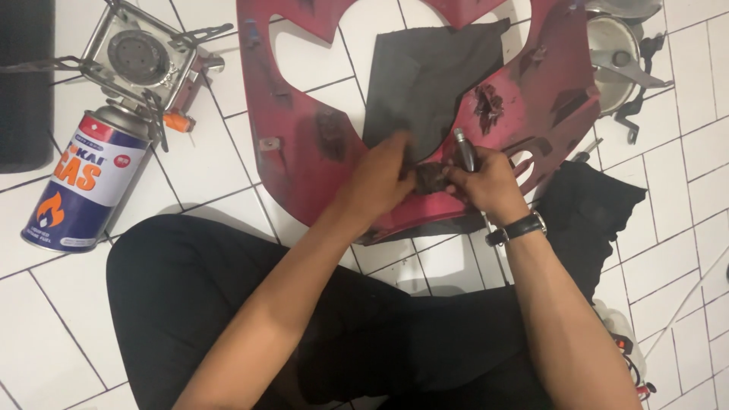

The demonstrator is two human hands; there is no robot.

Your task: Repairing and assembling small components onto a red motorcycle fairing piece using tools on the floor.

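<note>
Red panel (pixel 304 152) w/ black cloth (pixel 425 76), blue-white-red gas can (pixel 80 186), white tile floor (pixel 205 159)

The gas canister (pixel 82 182) and camp stove (pixel 140 57) lie left of the panel (pixel 304 152); a cloth (pixel 425 80) lies under it.

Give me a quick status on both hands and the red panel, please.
Left hand pressing a dark patch on red panel. Right hand holds metal tool. Black cloth lies behind.

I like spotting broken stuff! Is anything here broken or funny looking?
Yes. The red plastic panel on the tiled floor has a ragged, dark hole near its right side. Both hands, left hand and right hand, meet at another dark, rough spot on its lower edge.
</note>
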